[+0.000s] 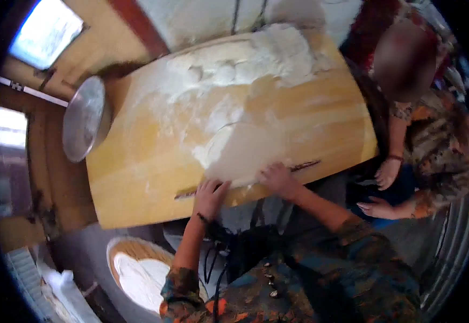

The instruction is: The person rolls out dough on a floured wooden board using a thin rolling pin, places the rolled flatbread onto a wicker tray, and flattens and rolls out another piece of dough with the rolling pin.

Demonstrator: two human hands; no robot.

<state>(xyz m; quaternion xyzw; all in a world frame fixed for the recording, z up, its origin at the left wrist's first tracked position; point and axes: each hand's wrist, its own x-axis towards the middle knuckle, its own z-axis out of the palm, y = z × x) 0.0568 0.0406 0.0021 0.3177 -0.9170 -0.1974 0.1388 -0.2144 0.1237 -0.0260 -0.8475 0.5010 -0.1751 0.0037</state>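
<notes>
A thin round sheet of dough (250,148) lies on the floured wooden board (331,118), close to its front edge. Across the near side of the dough runs a rolling pin (305,166); its dark ends stick out to either side, and dough seems to cover its middle. My left hand (211,195) bends over the pin toward its left end, fingers pointing forward. Farther right, my right hand (279,180) presses on the pin near its other end. Both palms face down, so the undersides of my fingers are hidden.
Heaped flour (283,51) with small round lumps lies along the board's far edge. A metal basin (86,118) leans at the left. Below stands a container of white flour (140,274). Another person (433,145) sits at the right, hands held apart from the board.
</notes>
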